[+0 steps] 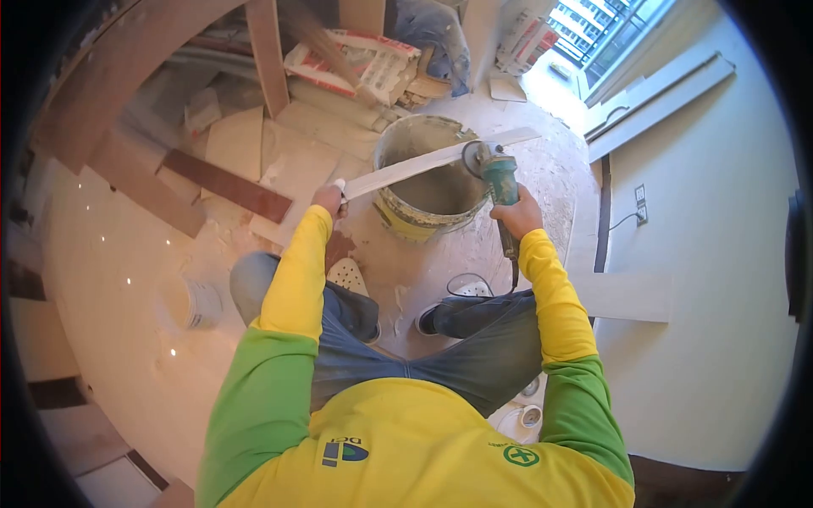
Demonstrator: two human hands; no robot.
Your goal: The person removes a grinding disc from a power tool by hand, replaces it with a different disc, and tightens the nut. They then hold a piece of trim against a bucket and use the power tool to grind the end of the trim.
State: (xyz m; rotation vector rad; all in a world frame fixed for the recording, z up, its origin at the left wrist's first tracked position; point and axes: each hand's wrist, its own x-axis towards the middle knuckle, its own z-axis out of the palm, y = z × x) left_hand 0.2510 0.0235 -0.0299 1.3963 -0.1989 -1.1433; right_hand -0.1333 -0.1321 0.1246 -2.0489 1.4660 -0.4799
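My left hand (330, 200) is closed around the near end of a long, narrow white tile strip (415, 167). The strip slants up to the right across the mouth of a dirty bucket (391, 212) on the floor. In my right hand (520, 213) is a green angle grinder (500, 179), gripped by its body, with its cord hanging down. The grinder's round disc (472, 158) is right at the strip, toward its far end. My fingers wrap the tool, partly hidden behind it.
Several tile and board pieces (229, 186) lie at the left, with red-and-white bags (356, 63) at the back. A small white tub (190, 303) stands left of my knee. Long panels (660, 102) lean along the right wall near a socket (641, 203).
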